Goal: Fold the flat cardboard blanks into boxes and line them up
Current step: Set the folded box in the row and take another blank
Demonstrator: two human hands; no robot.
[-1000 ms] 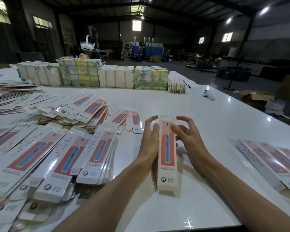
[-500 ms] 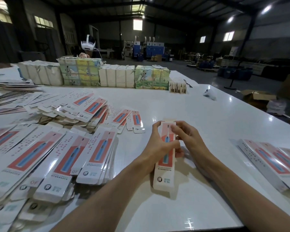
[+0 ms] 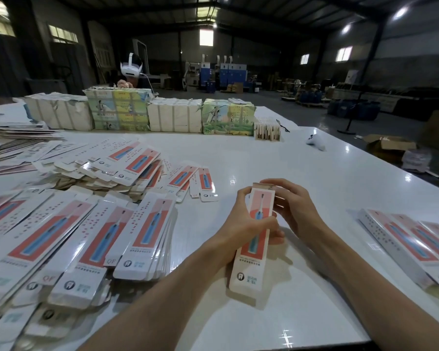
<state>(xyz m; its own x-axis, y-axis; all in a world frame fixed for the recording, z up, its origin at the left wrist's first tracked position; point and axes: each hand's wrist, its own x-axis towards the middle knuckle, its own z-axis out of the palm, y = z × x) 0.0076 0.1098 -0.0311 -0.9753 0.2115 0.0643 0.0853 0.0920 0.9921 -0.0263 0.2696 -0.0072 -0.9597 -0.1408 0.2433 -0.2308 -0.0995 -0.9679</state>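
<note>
My left hand (image 3: 249, 221) grips the box (image 3: 251, 252) round its middle, thumb across the printed front. My right hand (image 3: 294, 209) curls its fingers over the far-end flap. The box's near end rests on the bench (image 3: 289, 158), between the flat blanks (image 3: 147, 236) on my left and the folded boxes (image 3: 403, 239) on my right.

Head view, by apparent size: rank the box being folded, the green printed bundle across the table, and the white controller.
1. box being folded, though camera nearness inflates it
2. green printed bundle
3. white controller, clearly smallest
</note>
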